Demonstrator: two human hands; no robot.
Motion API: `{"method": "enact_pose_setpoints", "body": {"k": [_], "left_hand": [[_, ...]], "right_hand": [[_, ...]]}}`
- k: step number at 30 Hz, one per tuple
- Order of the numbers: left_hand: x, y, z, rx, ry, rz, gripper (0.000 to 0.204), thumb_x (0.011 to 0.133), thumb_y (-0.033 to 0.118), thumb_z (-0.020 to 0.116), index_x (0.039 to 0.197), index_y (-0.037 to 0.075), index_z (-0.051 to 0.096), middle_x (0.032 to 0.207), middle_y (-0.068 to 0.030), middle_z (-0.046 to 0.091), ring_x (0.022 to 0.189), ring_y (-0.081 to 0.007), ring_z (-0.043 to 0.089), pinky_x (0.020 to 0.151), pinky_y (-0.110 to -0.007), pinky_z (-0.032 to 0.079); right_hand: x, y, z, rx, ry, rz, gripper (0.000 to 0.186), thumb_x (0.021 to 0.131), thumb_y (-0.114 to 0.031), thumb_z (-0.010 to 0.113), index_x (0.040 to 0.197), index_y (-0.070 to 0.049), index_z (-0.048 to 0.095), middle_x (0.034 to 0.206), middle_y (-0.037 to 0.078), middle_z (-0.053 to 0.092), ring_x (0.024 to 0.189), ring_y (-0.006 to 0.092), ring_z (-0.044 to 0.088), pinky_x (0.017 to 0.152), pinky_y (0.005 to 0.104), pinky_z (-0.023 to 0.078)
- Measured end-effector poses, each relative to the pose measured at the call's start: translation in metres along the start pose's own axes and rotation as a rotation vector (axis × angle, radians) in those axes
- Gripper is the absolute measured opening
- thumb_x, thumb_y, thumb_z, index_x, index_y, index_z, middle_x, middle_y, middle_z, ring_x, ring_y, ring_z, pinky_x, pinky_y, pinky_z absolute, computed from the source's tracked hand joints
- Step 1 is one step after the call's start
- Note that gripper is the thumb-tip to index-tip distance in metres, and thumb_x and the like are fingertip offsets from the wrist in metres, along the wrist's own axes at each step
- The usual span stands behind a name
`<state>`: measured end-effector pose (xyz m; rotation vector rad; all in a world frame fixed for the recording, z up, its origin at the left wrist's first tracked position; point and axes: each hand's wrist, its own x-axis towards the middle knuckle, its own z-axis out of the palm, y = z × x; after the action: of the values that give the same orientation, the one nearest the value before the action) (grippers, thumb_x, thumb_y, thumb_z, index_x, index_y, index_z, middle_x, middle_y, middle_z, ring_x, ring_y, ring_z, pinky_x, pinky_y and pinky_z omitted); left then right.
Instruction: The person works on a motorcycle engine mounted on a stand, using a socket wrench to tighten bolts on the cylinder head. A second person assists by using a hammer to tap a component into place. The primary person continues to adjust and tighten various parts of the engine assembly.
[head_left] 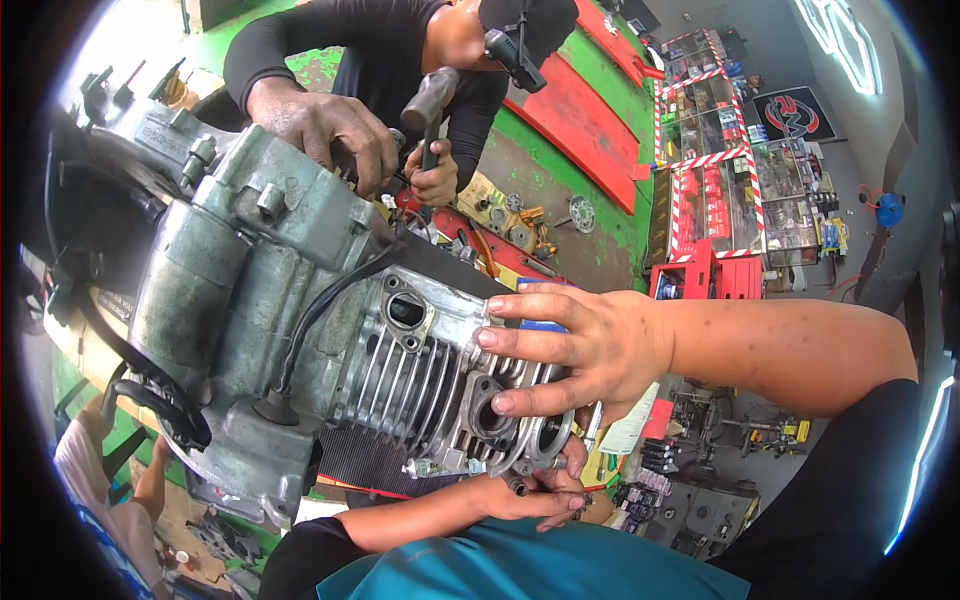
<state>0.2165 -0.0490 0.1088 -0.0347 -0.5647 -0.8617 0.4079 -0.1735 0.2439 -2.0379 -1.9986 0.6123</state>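
Note:
A grey metal engine [270, 290] lies in front of me, its finned cylinder [395, 385] pointing right. My right hand [590, 345] lies on the cylinder head [488, 415] at that end, fingers spread over its round ports. Below the head, my left hand [545, 495] has its fingers curled together beside a small metal fitting [515, 484]. Whatever the left fingertips pinch is too small to make out. A black cable [320, 310] crosses the engine casing. A spark plug [440, 467] sticks out from the head's lower side.
Across the engine, a black-sleeved person holds a hammer [430, 105] and keeps the other hand [335, 135] at the casing. Gears and small parts [520, 225] lie on the bench beyond. A shelf with red-white striped edging [710, 180] stands farther right. Another person's arm [150, 490] shows lower left.

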Motion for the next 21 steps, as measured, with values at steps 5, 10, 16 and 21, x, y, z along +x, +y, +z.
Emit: {"method": "enact_pose_setpoints", "body": {"k": [5,10,16,21], "left_hand": [[-0.003,-0.005,0.009,0.006,0.092,-0.031,0.029,0.103,-0.001,0.048,0.114,0.016,0.028,0.06,-0.0043,0.049,0.055,-0.0171,0.05,0.053,-0.03,0.041],[0.0,-0.027,0.012,-0.026,0.224,0.231,0.025,0.107,0.023,0.054,0.115,0.008,0.036,0.062,-0.0062,0.052,0.054,-0.0181,0.052,0.055,-0.03,0.044],[0.016,-0.031,0.04,0.157,0.682,0.418,0.052,0.105,0.041,0.057,0.141,0.005,0.048,0.069,-0.0073,0.058,0.058,-0.0206,0.057,0.064,-0.036,0.049],[0.033,-0.044,0.053,0.124,0.86,0.556,0.043,0.105,0.035,0.06,0.137,0.007,0.053,0.084,-0.0034,0.06,0.068,-0.016,0.056,0.071,-0.032,0.048]], "right_hand": [[-0.007,0.002,0.012,0.038,0.046,-0.04,0.095,0.067,-0.056,0.075,0.15,-0.018,0.049,0.157,0.027,0.033,0.136,0.0515,0.04,0.106,0.0598,0.045],[-0.007,-0.005,0.014,0.042,0.141,-0.019,0.115,0.049,-0.046,0.083,0.152,-0.012,0.046,0.156,0.025,0.035,0.139,0.0477,0.037,0.113,0.0559,0.039],[-0.014,-0.038,0.007,-0.264,0.332,0.042,0.101,0.065,-0.048,0.084,0.149,-0.009,0.044,0.147,0.021,0.046,0.128,0.0396,0.052,0.105,0.0543,0.044],[-0.057,-0.059,0.036,-0.252,0.399,0.444,0.084,0.068,-0.036,0.084,0.136,-0.008,0.044,0.119,0.018,0.057,0.108,0.0377,0.059,0.094,0.0484,0.047]]}}
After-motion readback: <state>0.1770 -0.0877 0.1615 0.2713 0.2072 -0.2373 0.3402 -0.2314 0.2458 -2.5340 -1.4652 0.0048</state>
